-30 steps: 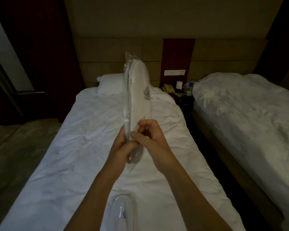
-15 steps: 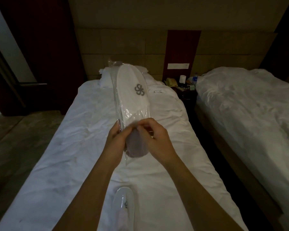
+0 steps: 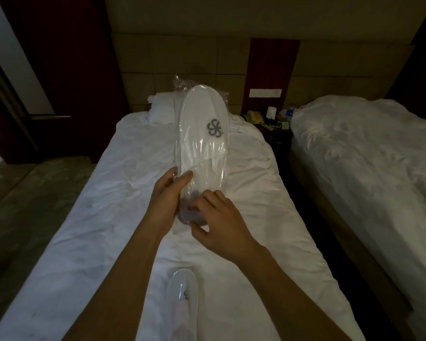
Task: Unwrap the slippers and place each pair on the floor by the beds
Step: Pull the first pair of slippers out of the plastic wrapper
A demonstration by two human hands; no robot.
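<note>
Wrapped slippers (image 3: 203, 143) held upright above near bed (image 3: 113, 217), toe end up, logo facing camera. Left hand (image 3: 166, 195) clamps heel-end edge, thumb pressed on film. Right hand (image 3: 219, 217) picks at plastic by heel, fingertips curled on wrap (whether film is actually pinched, cannot tell). Judged light, soft, film slippery; best held at heel. Count: two wrapped packs, second pack (image 3: 182, 299) lying on bed; two beds.
</note>
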